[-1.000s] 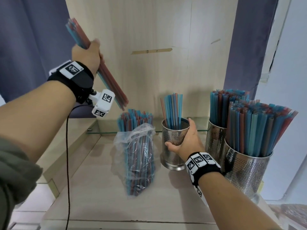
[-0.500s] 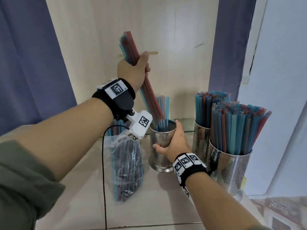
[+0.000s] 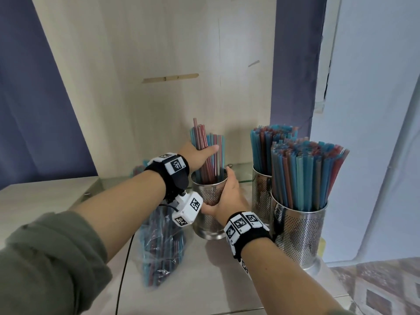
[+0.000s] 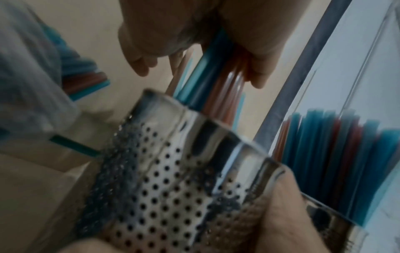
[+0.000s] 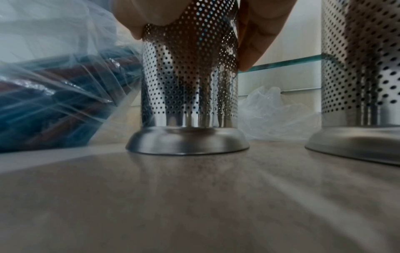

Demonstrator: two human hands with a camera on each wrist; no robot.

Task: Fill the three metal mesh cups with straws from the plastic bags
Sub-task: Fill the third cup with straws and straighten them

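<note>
The middle mesh cup (image 3: 210, 201) stands on the wooden shelf (image 3: 186, 280), partly filled with red and blue straws. My left hand (image 3: 197, 155) grips a bundle of straws (image 3: 205, 142) whose lower ends are inside this cup. In the left wrist view the left hand (image 4: 194, 42) has its fingers curled round the straws (image 4: 216, 77) just above the cup's rim (image 4: 194, 119). My right hand (image 3: 229, 196) grips the cup's side, its thumb and fingers round the perforated wall (image 5: 190, 77). A clear plastic bag (image 3: 161, 246) of straws leans to the left of the cup.
Two full mesh cups stand at the right, one behind (image 3: 261, 194) and one nearer (image 3: 300, 235). A crumpled empty plastic bag (image 5: 270, 111) lies behind the cups by a glass ledge (image 5: 281, 65). A wooden back panel (image 3: 159, 87) closes off the rear.
My left hand has come down from high on the left and lowered its bundle of straws into the middle cup. The right hand has kept hold of the cup.
</note>
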